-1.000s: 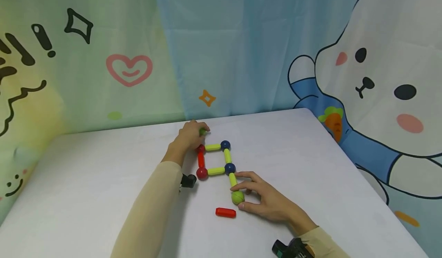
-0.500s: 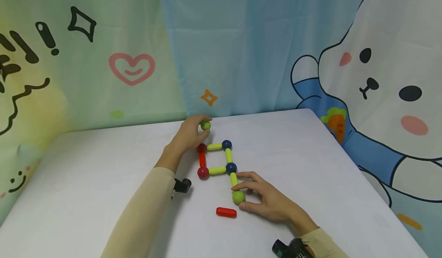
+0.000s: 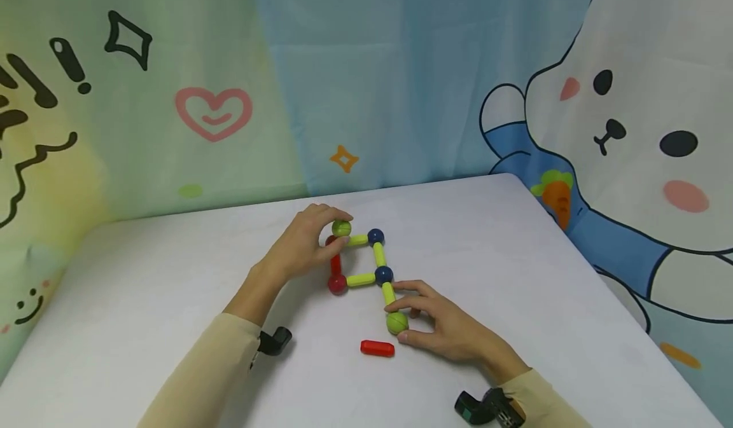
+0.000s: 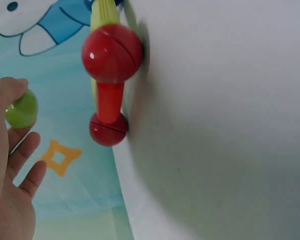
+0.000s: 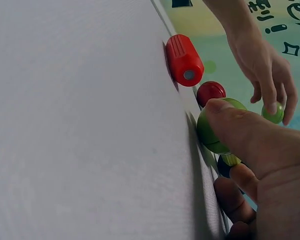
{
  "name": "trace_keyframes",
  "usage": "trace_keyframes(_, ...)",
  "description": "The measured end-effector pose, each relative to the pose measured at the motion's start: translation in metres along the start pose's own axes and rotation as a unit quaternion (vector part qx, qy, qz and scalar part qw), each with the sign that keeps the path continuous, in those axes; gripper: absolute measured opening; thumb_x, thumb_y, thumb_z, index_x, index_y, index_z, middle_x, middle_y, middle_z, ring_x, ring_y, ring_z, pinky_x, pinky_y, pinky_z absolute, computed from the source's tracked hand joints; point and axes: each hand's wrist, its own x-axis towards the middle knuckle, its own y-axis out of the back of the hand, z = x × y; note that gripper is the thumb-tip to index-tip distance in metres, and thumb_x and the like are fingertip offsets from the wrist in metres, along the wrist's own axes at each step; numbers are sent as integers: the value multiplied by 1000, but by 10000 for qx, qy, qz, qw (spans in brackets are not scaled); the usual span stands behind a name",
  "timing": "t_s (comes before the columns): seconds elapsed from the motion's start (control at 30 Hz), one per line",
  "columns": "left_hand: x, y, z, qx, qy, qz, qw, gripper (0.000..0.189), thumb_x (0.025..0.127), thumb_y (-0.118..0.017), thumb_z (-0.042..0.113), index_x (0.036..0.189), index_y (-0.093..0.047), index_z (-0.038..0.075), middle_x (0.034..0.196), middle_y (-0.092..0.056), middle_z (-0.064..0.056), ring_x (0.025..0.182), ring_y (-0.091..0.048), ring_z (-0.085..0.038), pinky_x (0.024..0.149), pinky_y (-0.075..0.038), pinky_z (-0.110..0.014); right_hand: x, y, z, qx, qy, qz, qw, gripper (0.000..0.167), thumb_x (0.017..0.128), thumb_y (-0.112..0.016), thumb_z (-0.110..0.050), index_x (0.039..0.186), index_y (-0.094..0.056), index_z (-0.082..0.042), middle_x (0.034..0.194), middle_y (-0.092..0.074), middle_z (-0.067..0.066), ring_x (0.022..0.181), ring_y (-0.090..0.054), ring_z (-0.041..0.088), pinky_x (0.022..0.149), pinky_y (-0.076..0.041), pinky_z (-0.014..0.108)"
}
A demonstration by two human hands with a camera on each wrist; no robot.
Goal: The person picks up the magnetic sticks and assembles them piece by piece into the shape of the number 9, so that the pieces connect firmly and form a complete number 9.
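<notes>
My left hand [image 3: 303, 240] pinches a loose green ball [image 3: 342, 227] between thumb and fingers, held up off the table beside the frame's far left corner. That corner's red ball is partly covered by the hand in the head view. The magnetic frame is a square of rods: a red rod [image 3: 335, 264], yellow-green rods [image 3: 361, 280], a red ball [image 3: 337, 284] and two blue balls [image 3: 383, 275]. From the nearer blue ball a yellow-green rod [image 3: 389, 293] runs toward me to a second green ball [image 3: 397, 323]. My right hand [image 3: 443, 323] grips that ball, thumb on its near side.
A loose red rod [image 3: 377, 348] lies on the white table [image 3: 143, 326], left of and nearer than the right hand. A printed curtain [image 3: 355, 84] hangs behind the table's far edge. Each wrist wears a black camera [image 3: 275, 341].
The left hand, holding its green ball, first rose away from the far left red ball, then came lower and nearer to the frame. The right hand stays in place on its green ball.
</notes>
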Motion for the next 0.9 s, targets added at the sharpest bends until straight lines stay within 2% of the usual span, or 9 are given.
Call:
trace_keyframes(0.27,-13,8,11,227,-568,294,9977,30,96,-72,28,125,-70,20,117,-69,3,112,-61,-19,98,-50,-42,-1,-1,0,-90,18,134,9999,36,94,-74,-42,129,-65,-41,155,-42,-4,139,-46,28,107,-43,60)
trace_keyframes(0.5,-37,14,15,228,-678,457,9964,28,97,-70,29,124,-70,22,114,-69,6,109,-63,-15,95,-52,-40,5,-1,-2,-197,103,74,9997,36,94,-74,-43,130,-65,-41,155,-43,-4,135,-49,26,106,-45,58)
trace_keyframes(0.7,-58,14,21,167,-591,209,9979,29,100,-67,33,127,-69,24,111,-68,9,106,-63,-12,96,-52,-38,3,-1,-2,-261,-99,-13,9996,37,93,-73,-47,129,-65,-42,156,-42,-7,110,-58,12,96,-51,40)
trace_keyframes(0.9,-74,13,26,286,-425,-251,9984,25,95,-73,35,118,-69,26,109,-66,9,105,-60,-12,91,-52,-37,2,-3,-2,-271,1,91,9996,37,93,-75,-44,128,-66,-41,155,-42,-6,108,-58,10,95,-52,36)
